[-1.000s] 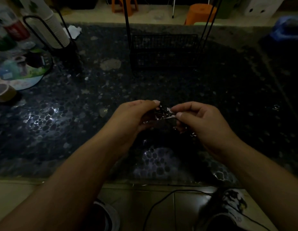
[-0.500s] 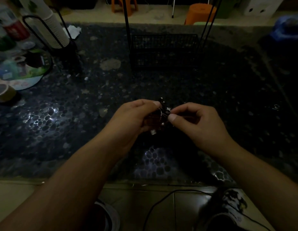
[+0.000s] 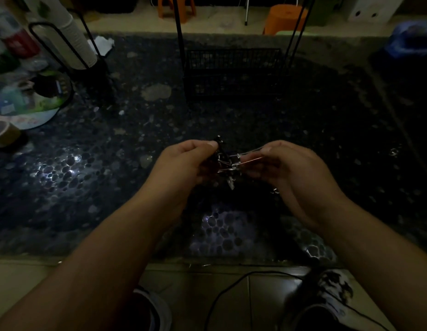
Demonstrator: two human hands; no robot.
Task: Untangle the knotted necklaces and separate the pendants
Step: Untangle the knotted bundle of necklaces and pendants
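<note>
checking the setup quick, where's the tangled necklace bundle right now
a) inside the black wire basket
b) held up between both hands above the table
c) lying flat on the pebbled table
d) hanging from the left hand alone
b: the left hand and the right hand each pinch a side of the tangled necklaces, with chain strands stretched between them above the table.

a dark pebbled desk (image 3: 327, 130) is seen; on it are set a wire basket (image 3: 234, 72), a cup holder (image 3: 98, 75), a tape roll (image 3: 4, 136) and a printed disc (image 3: 28, 103).

Two hands (image 3: 183, 163), perhaps two necklaces (image 3: 229, 161)
</note>
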